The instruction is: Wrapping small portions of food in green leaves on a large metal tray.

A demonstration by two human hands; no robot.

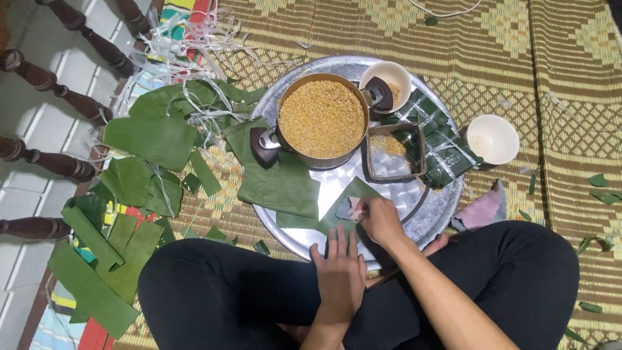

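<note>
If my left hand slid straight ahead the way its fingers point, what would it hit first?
Probably the folded green leaf on the round metal tray; the left hand already has its fingertips at the leaf's near edge, though depth is unclear.

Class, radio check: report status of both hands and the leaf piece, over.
Left hand flat, open, at the tray edge. Right hand pinching the folded green leaf piece. Pot of yellow grain beyond, apart from both hands.

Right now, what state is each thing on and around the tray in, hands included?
pot: upright, uncovered, nearly full of yellow grain
square mould: open, some grain in one corner
small bowl: upright on the tray, little grain inside
white bowl: upright on the mat, nearly empty
folded leaf: partly folded on the tray
right hand: pinching the folded leaf
left hand: flat, fingers open
</note>
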